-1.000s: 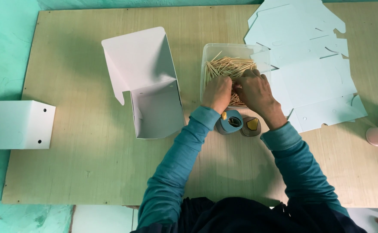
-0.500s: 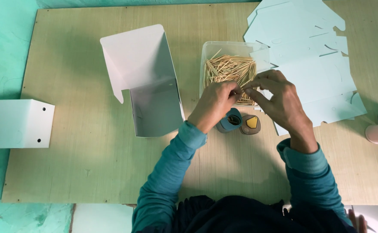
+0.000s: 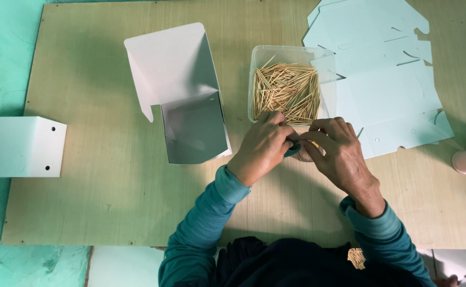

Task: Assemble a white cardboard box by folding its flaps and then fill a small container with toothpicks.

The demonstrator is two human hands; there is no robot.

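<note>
A pale wooden board (image 3: 111, 207) carries the work. The left hand (image 3: 262, 146) and right hand (image 3: 336, 154) meet fingertip to fingertip, fingers curled tight around a small blue container (image 3: 293, 148), just below the clear tub (image 3: 275, 56) of toothpicks (image 3: 286, 90).

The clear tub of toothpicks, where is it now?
In the head view, the clear tub of toothpicks sits at the upper middle of the board, between the open white box and flat cardboard blanks, just beyond both hands.

Left hand (image 3: 263, 147) and right hand (image 3: 335, 154) withdrawn from toothpick tub (image 3: 289, 87), now joined just below it. Small blue container (image 3: 293, 147), earlier exposed, now covered by fingers.
</note>
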